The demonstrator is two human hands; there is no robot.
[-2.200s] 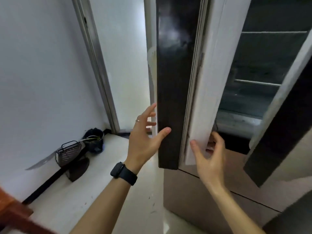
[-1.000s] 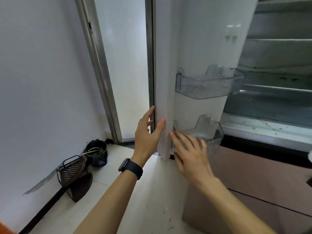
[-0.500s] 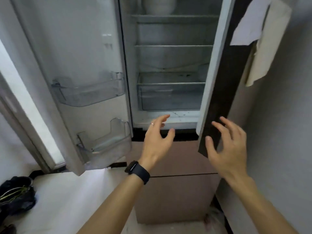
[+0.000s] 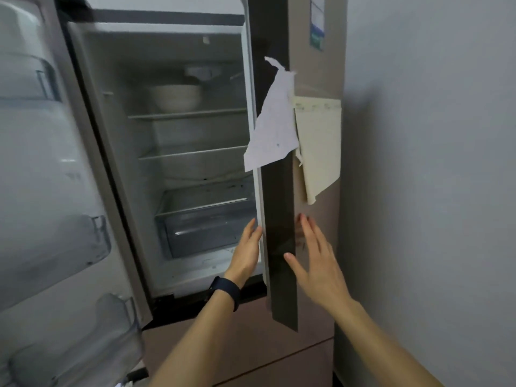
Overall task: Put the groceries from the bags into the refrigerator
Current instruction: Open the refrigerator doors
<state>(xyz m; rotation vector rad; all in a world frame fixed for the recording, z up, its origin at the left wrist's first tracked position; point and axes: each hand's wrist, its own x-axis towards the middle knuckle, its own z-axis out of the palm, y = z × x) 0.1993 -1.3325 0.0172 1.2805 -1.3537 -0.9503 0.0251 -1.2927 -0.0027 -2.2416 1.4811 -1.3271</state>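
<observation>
Dark door (image 4: 280, 202), left hand (image 4: 247, 254) flat, apparently touching

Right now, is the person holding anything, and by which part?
Nothing is gripped. Both hands are open: the left hand lies against the inner edge of the right fridge door, low down, the right hand spread at its outer face.

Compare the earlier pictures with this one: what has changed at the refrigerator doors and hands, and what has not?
Both hands left the left door, now swung wide open. The left hand is at the inner edge of the right door, the right hand at its outer face; that door has swung further open. Unchanged: hands open, no groceries held; bowl on the shelf; papers on the right door.
</observation>
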